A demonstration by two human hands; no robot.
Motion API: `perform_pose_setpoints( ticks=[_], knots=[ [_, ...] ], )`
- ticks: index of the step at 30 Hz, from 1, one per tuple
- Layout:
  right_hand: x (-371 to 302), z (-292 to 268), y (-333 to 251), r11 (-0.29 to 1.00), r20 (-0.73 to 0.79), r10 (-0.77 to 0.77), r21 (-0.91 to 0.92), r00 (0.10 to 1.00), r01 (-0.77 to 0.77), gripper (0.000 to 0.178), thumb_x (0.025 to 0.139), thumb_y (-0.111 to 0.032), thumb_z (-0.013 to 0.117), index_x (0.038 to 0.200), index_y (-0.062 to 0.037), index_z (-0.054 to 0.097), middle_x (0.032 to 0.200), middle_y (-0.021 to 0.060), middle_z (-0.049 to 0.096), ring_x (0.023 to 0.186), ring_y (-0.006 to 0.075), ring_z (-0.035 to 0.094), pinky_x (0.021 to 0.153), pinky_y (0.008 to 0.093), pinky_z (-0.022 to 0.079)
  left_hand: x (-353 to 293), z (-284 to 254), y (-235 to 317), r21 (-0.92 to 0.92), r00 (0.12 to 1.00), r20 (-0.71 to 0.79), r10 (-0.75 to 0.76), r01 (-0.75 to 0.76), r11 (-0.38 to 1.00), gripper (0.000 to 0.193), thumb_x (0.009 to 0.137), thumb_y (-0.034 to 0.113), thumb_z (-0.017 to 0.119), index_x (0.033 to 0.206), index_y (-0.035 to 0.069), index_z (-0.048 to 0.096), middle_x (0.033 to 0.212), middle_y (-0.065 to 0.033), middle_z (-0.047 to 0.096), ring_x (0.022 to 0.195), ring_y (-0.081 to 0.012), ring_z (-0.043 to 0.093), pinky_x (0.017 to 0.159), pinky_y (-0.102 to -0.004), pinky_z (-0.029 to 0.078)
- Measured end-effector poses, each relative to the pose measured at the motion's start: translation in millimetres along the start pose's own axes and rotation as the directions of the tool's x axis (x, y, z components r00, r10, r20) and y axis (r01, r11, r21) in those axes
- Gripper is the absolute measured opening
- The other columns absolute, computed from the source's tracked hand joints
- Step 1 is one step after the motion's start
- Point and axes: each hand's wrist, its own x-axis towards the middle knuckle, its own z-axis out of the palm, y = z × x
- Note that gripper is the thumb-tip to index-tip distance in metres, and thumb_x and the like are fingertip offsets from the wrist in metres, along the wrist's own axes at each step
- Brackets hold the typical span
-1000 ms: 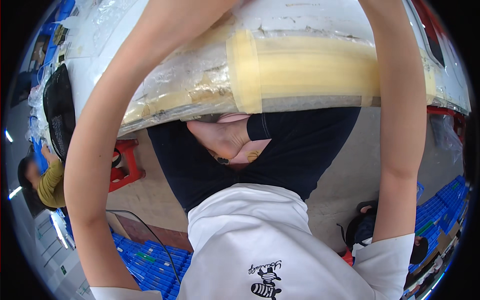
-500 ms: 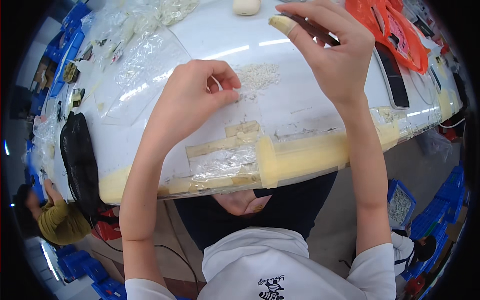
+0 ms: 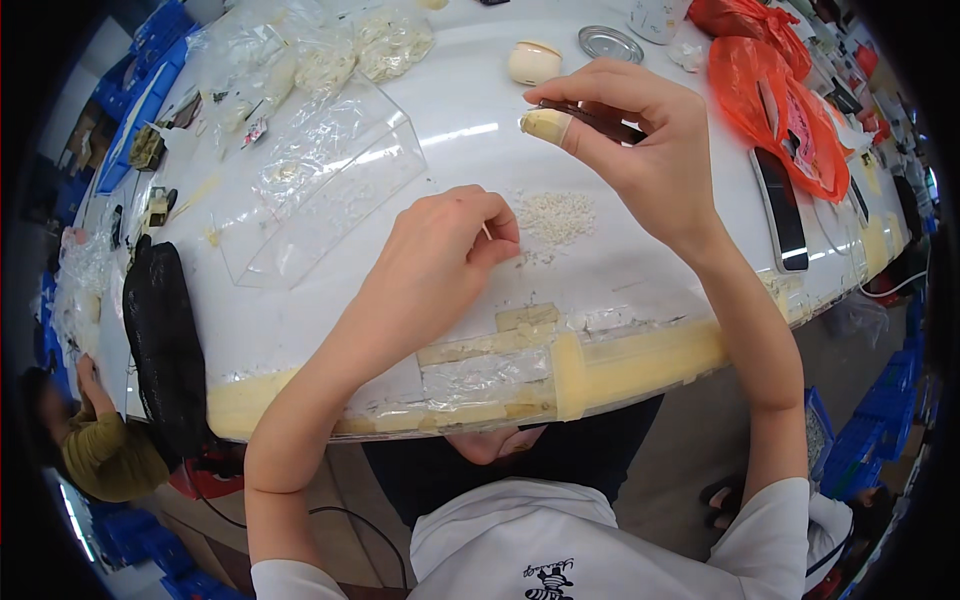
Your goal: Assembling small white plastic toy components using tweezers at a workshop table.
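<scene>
My left hand rests low over the white table, thumb and fingertips brought together in a pinch. Whatever is between those fingertips is too small or hidden to make out. Just right of them lies a heap of tiny white pieces, with a few scattered toward me. My right hand is raised beyond the heap, closed on slim dark tweezers lying along the fingers. A pale yellow finger cover sits on the right thumb.
A clear plastic tray and bulging clear bags lie at the far left, a black pouch nearer. A cream round case and metal lid stand behind my right hand. Right are a phone and red bag.
The view has shifted, so more of the table's far side shows. My right hand has come lower and closer to the heap, still gripping the tweezers. My left hand keeps its pinch beside the heap.
</scene>
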Motion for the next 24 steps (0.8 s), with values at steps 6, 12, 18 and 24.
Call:
perform_pose_setpoints(
  ticks=[6, 12, 18, 24],
  knots=[
    [10.1, 7.8, -1.8, 0.964, 0.062, 0.161, 0.203, 0.985, -0.171, 0.017, 0.074, 0.002, 0.068, 0.091, 0.0002, 0.070, 0.078, 0.0033, 0.061, 0.063, 0.0072, 0.046, 0.055, 0.0157, 0.035, 9.4, -27.7, -13.5, -0.887, 0.943, 0.178, -0.280, 0.277, 0.369, 0.007, 0.076, -0.004, 0.066, 0.083, -0.003, 0.066, 0.075, -0.0118, 0.066, 0.061, -0.0167, 0.063, 0.060, -0.0235, 0.054],
    [2.3, 10.5, -2.2, 0.956, 0.186, 0.209, 0.166, 0.960, -0.241, 0.026, 0.067, 0.002, 0.069, 0.093, -0.0009, 0.071, 0.079, 0.0054, 0.062, 0.064, 0.0091, 0.049, 0.054, 0.0176, 0.038, 18.0, -25.8, -25.0, -0.917, 0.911, 0.310, -0.271, 0.362, 0.169, 0.009, 0.077, -0.003, 0.067, 0.086, -0.004, 0.066, 0.076, -0.0154, 0.067, 0.064, -0.0205, 0.066, 0.063, -0.0264, 0.058],
    [1.5, 15.7, 3.0, 0.975, 0.213, 0.155, 0.126, 0.965, -0.184, 0.032, 0.063, 0.002, 0.068, 0.094, -0.0016, 0.072, 0.080, 0.0066, 0.062, 0.062, 0.0102, 0.049, 0.052, 0.0186, 0.039, 24.3, -24.5, -31.9, -0.918, 0.910, 0.320, -0.263, 0.366, 0.149, 0.009, 0.077, -0.003, 0.067, 0.086, -0.004, 0.065, 0.077, -0.0150, 0.067, 0.065, -0.0205, 0.066, 0.065, -0.0283, 0.058],
    [-2.0, 17.0, 8.5, 0.996, 0.215, 0.082, 0.014, 0.973, -0.087, 0.033, 0.061, 0.000, 0.069, 0.094, -0.0024, 0.072, 0.080, 0.0072, 0.063, 0.061, 0.0107, 0.049, 0.051, 0.0190, 0.039, 24.4, -20.4, -33.0, -0.937, 0.923, 0.269, -0.276, 0.318, 0.148, 0.014, 0.077, -0.003, 0.067, 0.090, -0.004, 0.063, 0.078, -0.0153, 0.067, 0.066, -0.0198, 0.066, 0.065, -0.0289, 0.058]
  ],
)
